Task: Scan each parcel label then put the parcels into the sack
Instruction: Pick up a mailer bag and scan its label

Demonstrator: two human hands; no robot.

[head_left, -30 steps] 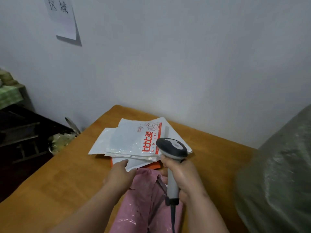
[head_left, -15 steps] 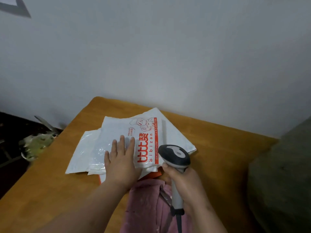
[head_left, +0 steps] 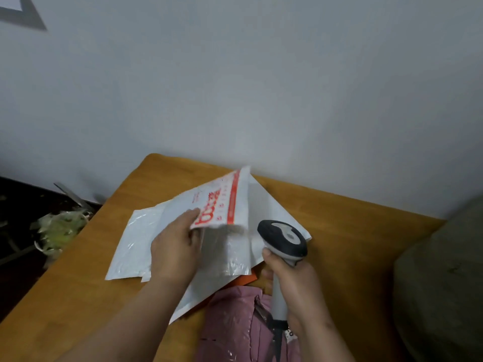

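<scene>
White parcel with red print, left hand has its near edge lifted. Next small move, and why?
Probably finish flipping the white parcel over. The left hand pinches its raised edge, no shipping label shows on the printed face, and the scanner in the right hand waits beside it, so the label is likely underneath. The sack comes after the scan.

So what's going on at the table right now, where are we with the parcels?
The person's left hand grips the near edge of the white parcel with red print and lifts it off the pile of white mailers on the wooden table. The right hand holds the barcode scanner upright beside it. A pink parcel lies nearer the person, and the grey-green sack sits at the right. No label is visible yet.
</scene>
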